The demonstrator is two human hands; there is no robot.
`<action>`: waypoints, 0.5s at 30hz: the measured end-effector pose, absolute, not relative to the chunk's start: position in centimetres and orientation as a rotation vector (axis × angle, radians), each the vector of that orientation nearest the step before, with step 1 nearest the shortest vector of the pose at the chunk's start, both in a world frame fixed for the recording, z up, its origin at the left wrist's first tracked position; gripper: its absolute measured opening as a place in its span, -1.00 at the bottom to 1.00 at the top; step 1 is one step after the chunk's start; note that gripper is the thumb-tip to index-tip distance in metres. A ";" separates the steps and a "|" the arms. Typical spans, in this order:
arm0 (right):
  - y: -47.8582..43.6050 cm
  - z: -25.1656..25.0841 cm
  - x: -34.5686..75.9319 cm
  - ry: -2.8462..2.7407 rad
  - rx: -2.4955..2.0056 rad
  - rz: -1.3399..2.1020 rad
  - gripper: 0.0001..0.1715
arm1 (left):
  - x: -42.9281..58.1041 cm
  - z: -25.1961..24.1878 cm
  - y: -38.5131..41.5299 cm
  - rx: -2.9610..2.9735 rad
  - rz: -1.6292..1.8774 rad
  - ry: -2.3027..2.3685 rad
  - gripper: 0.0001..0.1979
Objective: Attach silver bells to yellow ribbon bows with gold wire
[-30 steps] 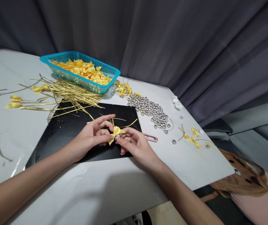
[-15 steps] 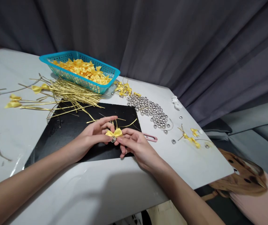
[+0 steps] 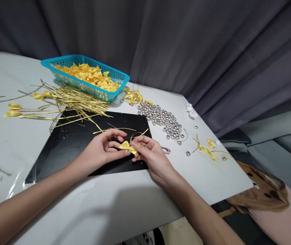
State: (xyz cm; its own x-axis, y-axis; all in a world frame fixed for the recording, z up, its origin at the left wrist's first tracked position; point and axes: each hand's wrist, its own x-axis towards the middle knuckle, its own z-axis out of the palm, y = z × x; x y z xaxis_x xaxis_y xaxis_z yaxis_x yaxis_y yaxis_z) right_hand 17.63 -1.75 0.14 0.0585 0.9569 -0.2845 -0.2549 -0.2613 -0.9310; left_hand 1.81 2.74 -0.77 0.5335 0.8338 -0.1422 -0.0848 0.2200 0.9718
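A small yellow ribbon bow (image 3: 125, 145) is between my two hands, above a black board (image 3: 66, 149). My right hand (image 3: 152, 153) pinches the bow's right side between thumb and fingers. My left hand (image 3: 98, 149) holds its left side low down, with the thumb underneath and the index finger raised off it. Gold wire (image 3: 141, 133) loops up behind the bow by my right fingertips. A bit of a silver bead shows at my left thumb tip, mostly hidden.
Behind the board lie a pile of gold wire ties (image 3: 81, 100) and a blue basket (image 3: 58, 73) of yellow bows. Silver beads (image 3: 160, 117) spread to the right, near a pink clip (image 3: 166, 150) and finished-looking bow pieces (image 3: 206, 149). A grey curtain (image 3: 160, 44) hangs behind the table.
The bow has turned and tilted down to the right. The silver bead that hung in front of it is now mostly hidden. My left index finger has dropped slightly and the right fingers have closed in.
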 end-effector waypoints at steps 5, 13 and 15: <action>-1.8 0.4 17.6 -0.776 -1.194 1.472 -0.72 | 2.0 -0.4 2.8 1.112 0.785 0.840 -0.64; -2.0 0.6 17.5 -0.798 -1.209 1.480 -0.75 | 1.9 -0.2 2.6 1.121 0.695 0.814 -0.74; -2.0 0.7 17.6 -0.800 -1.203 1.442 -0.74 | 2.0 -0.1 2.5 1.097 0.643 0.837 -0.73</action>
